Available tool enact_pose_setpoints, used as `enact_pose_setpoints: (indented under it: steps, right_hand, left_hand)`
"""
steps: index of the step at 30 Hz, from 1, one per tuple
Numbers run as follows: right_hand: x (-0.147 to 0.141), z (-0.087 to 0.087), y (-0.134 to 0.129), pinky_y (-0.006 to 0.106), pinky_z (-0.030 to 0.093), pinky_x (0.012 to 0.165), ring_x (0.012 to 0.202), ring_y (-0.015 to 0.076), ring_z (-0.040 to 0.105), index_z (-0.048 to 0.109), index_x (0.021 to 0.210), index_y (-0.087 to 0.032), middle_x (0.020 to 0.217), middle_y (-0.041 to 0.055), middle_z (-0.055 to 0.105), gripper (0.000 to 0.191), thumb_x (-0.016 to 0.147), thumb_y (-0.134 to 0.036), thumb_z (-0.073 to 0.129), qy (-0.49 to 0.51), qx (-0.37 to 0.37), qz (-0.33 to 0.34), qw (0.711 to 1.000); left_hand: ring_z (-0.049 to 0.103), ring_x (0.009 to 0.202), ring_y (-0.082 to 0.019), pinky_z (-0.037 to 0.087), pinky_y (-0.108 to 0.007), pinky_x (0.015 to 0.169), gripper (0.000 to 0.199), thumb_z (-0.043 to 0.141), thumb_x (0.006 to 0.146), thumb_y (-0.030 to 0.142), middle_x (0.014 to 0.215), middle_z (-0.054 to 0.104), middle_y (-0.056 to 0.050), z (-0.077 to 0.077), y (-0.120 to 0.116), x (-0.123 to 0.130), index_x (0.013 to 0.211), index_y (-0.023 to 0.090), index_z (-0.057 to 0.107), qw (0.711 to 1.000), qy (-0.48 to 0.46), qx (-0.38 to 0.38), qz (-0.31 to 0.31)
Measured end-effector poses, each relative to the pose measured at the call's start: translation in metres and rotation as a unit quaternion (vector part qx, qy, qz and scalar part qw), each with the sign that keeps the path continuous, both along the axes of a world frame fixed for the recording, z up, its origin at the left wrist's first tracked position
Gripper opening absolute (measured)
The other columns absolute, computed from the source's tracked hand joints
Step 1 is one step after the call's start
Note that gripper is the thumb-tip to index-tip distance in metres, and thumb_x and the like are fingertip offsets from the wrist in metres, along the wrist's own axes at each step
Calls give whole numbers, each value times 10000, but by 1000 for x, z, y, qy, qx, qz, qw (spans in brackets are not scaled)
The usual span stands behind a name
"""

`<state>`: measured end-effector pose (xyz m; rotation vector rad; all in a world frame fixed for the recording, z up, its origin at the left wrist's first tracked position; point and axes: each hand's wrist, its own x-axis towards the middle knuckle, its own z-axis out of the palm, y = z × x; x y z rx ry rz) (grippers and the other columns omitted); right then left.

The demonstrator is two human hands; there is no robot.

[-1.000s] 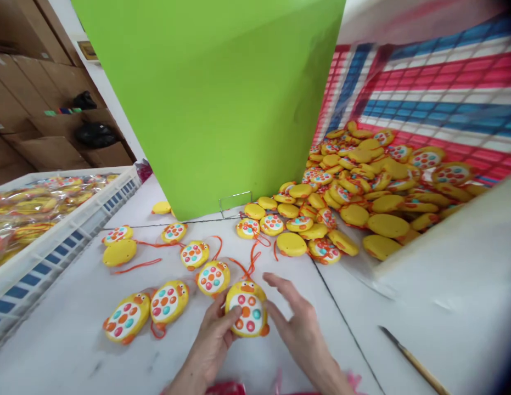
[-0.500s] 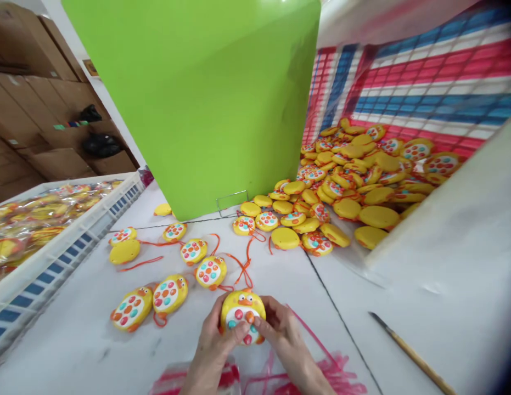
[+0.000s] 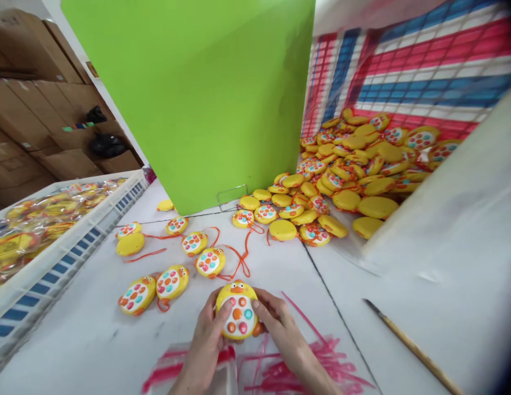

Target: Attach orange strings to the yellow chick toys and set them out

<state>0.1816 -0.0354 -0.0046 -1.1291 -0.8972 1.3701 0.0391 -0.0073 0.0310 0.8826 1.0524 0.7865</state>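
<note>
Head view: the yellow duck toy (image 3: 237, 314) is held upright between both hands, above the table (image 3: 275, 274) toward its near edge. It looks light and stiff, with a glossy shell that could slip a little, and the raised coloured buttons may give under pressure, so the rounded rim at either side seems the surest hold. The left hand (image 3: 208, 329) and right hand (image 3: 282, 323) are closed on those opposite sides, thumbs at the front, fingers partly hidden behind, forearms slanting inward
</note>
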Motion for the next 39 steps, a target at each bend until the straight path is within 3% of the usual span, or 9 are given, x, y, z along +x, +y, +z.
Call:
enact_pose_setpoints:
  steps: [4,10,15,21,23,26,30,35,39]
  right_hand:
    - [-2,3,-1,273,498,578,705,174,590,606,1074,-149,864,61,657,428,809,-483,561,24,15,-2,1000]
    - [-3,2,-2,342,498,792,834,193,604,577,1112,-171,932,51,657,372,779,-329,632,40,66,17,997]
    - [-1,6,-4,257,499,613,779,180,599,584,1100,-177,906,36,664,414,688,-189,630,8,16,3,1000]
    - [4,7,-5,300,504,697,908,207,607,604,1076,-188,1039,79,653,320,802,-346,558,79,-20,-78,994]
    - [7,2,-3,286,490,677,809,181,607,640,938,-174,887,61,667,248,792,-367,588,65,-2,-125,990]
    - [10,-3,1,235,424,545,537,110,507,631,784,-160,575,-16,567,242,788,-400,605,46,11,-153,987]
    - [11,-4,1,224,346,468,452,85,437,636,803,-136,554,-21,545,314,773,-449,620,14,15,-142,990]
    - [10,-3,1,235,351,477,453,98,414,583,698,-156,484,-36,475,368,837,-490,513,-57,27,-134,989]
    - [7,-4,0,242,443,537,637,150,536,605,847,-166,711,23,570,266,805,-428,585,-97,51,-114,987]
  left_hand:
    - [570,1039,-245,498,-285,834,775,765,624,298,1171,582,-83,2,-4,-2,1273,213,349,994,73,78,2]
    - [565,1040,-240,474,-274,863,741,712,685,276,1192,568,-89,3,-7,-2,1302,190,311,982,131,135,-29]
    - [550,1078,-248,466,-275,878,741,704,688,237,1236,549,-101,2,-9,2,1314,187,312,970,191,144,-35]
    - [578,1018,-239,497,-255,819,763,758,631,275,1219,559,-102,7,-5,1,1280,175,369,977,167,129,-11]
    - [589,997,-234,503,-251,805,774,783,597,254,1177,584,-92,8,-3,-1,1263,183,395,984,141,108,9]
    - [633,886,-222,528,-243,658,689,778,608,269,1045,643,-71,6,-1,-4,1212,207,452,999,39,-3,24]
    - [634,696,-165,498,-210,501,531,786,604,278,880,660,-53,2,2,-7,1066,178,546,988,-49,-131,61]
    - [644,772,-220,512,-263,545,646,764,619,298,954,650,-79,3,-1,-3,1181,203,460,997,-27,-66,40]
    - [641,817,-257,527,-284,581,780,792,547,310,964,661,-90,7,-5,1,1219,200,412,997,39,7,69]
